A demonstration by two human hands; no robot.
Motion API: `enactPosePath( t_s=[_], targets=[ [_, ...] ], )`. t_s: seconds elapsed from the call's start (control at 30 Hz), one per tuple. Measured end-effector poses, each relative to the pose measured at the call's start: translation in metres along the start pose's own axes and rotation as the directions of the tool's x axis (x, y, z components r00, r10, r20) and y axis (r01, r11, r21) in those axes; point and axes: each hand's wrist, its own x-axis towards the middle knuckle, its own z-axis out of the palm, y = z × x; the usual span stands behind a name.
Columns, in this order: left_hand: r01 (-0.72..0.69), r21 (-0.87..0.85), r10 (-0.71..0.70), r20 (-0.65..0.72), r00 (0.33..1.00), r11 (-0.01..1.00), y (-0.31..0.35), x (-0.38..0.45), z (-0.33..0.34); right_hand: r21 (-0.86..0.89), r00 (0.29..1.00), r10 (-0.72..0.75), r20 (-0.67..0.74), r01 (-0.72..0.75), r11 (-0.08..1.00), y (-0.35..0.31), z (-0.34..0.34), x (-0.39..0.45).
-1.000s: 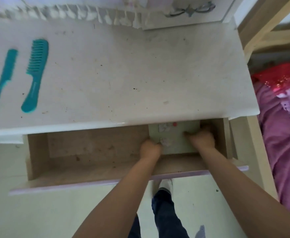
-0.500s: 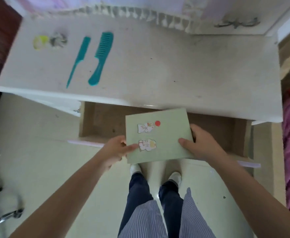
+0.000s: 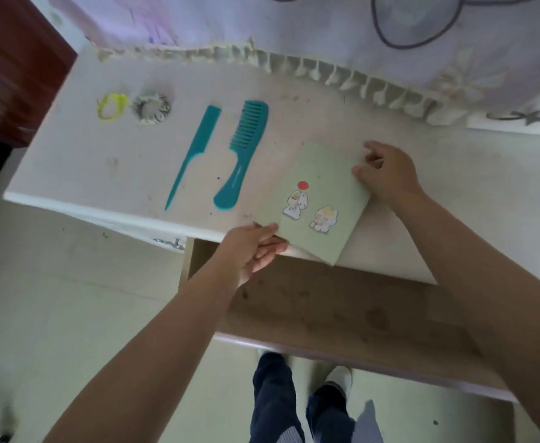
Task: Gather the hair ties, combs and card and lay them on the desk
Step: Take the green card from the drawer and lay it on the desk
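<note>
A pale green card [image 3: 318,199] with cartoon stickers and a red dot lies tilted over the front edge of the white desk [image 3: 294,123]. My left hand [image 3: 255,247] pinches its near left corner. My right hand [image 3: 387,174] touches its far right edge with loose fingers. To the left lie a teal wide-tooth comb [image 3: 241,158] and a teal tail comb [image 3: 195,155], side by side. Further left sit a yellow hair tie [image 3: 112,106] and a grey-white scrunchie [image 3: 151,107].
The wooden drawer [image 3: 342,311] stands pulled out under the desk, right of centre, above my legs and shoes [image 3: 297,401]. A lace-trimmed curtain [image 3: 294,30] hangs along the desk's back. A dark red cabinet [image 3: 9,65] stands at the far left.
Both hands lifted the green card out of the drawer and carried it up onto the desk's front edge, right of the combs. The view shifted left, revealing the hair ties.
</note>
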Motion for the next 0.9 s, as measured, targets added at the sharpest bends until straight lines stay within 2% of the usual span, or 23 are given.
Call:
enactPosePath(
  t_s=[0.1,0.17,0.23,0.27,0.3,0.33,0.37,0.4,0.43,0.47,0.53,0.57,0.6,0.73,0.8,0.83,0.9],
  targets=[
    [0.018,0.076,-0.025,0.085,0.996,0.997,0.013,0.008,0.02,-0.028,0.992,-0.006,-0.13,0.002,1.0,-0.005,0.012,0.019],
    [-0.013,0.216,-0.01,0.106,0.994,0.976,0.023,0.011,0.031,-0.124,0.991,-0.077,-0.105,0.063,0.99,-0.002,0.018,0.023],
    [-0.098,0.396,0.059,0.109,0.992,0.913,0.028,0.012,0.038,-0.243,0.994,-0.094,-0.055,0.078,0.967,0.006,0.022,0.022],
    [-0.185,0.528,0.147,0.114,0.983,0.829,0.028,0.014,0.037,-0.288,0.995,-0.091,-0.044,0.074,0.955,0.011,0.023,0.019],
    [-0.286,0.674,0.289,0.111,0.951,0.681,0.025,0.015,0.034,-0.306,0.995,-0.09,-0.042,0.073,0.949,0.014,0.024,0.015],
    [-0.361,0.798,0.476,0.108,0.873,0.482,0.022,0.016,0.03,-0.302,0.995,-0.094,-0.039,0.078,0.95,0.017,0.025,0.008],
    [-0.408,0.863,0.654,0.127,0.746,0.298,0.019,0.016,0.024,-0.303,0.994,-0.106,-0.026,0.093,0.948,0.02,0.026,0.001],
    [-0.443,0.884,0.768,0.178,0.615,0.15,0.017,0.016,0.019,-0.329,0.992,-0.123,-0.003,0.115,0.937,0.024,0.028,-0.008],
    [-0.463,0.885,0.82,0.233,0.524,0.044,0.015,0.019,0.015,-0.368,0.99,-0.138,0.028,0.139,0.92,0.028,0.03,-0.017],
    [-0.46,0.887,0.814,0.292,0.502,-0.034,0.013,0.024,0.012,-0.396,0.987,-0.146,0.059,0.158,0.905,0.032,0.031,-0.028],
    [-0.403,0.906,0.713,0.367,0.597,-0.128,0.006,0.031,0.01,-0.411,0.983,-0.156,0.092,0.18,0.893,0.041,0.031,-0.047],
    [-0.387,0.909,0.684,0.381,0.623,-0.153,0.001,0.032,0.011,-0.406,0.98,-0.173,0.101,0.199,0.892,0.044,0.03,-0.057],
    [-0.391,0.905,0.681,0.391,0.619,-0.164,-0.005,0.033,0.013,-0.393,0.975,-0.192,0.111,0.221,0.893,0.048,0.028,-0.065],
    [-0.403,0.892,0.717,0.416,0.559,-0.204,-0.031,0.026,0.019,-0.348,0.959,-0.221,0.177,0.271,0.897,0.065,0.017,-0.103],
    [-0.418,0.87,0.743,0.458,0.489,-0.261,-0.054,0.02,0.016,-0.416,0.943,-0.24,0.232,0.319,0.851,0.079,0.014,-0.135],
    [-0.451,0.832,0.731,0.522,0.44,-0.323,-0.07,0.015,0.014,-0.462,0.92,-0.276,0.277,0.379,0.802,0.087,0.013,-0.154],
    [-0.477,0.714,0.629,0.69,0.358,-0.512,-0.107,0.008,0.007,-0.561,0.865,-0.356,0.354,0.501,0.66,0.111,0.015,-0.189]
  ],
)
